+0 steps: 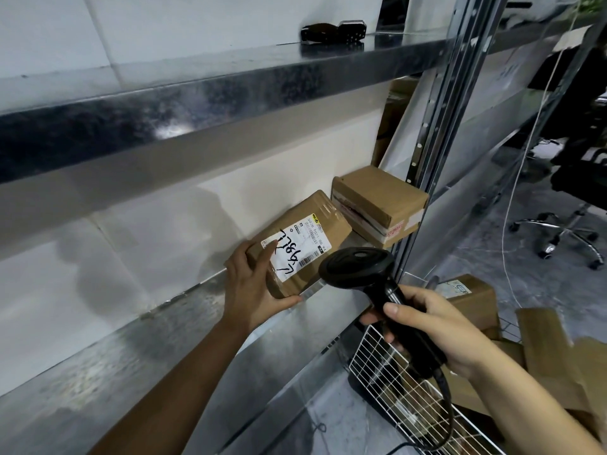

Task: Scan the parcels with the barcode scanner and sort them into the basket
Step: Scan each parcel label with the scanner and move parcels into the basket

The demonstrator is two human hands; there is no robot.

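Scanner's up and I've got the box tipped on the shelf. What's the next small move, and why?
Probably swing the scanner head left onto the barcode and pull the trigger. The left hand holds the parcel tilted, label facing up, and the right hand has the scanner just beside the label, above the basket.

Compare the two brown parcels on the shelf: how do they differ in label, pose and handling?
The front parcel shows a white label with black handwriting and a barcode; the rear parcel shows only tape and a small label with red print. The left hand grips the front parcel and it sits tilted; nothing touches the rear one. The scanner, in the right hand, points at the front parcel. Both are brown cardboard boxes.
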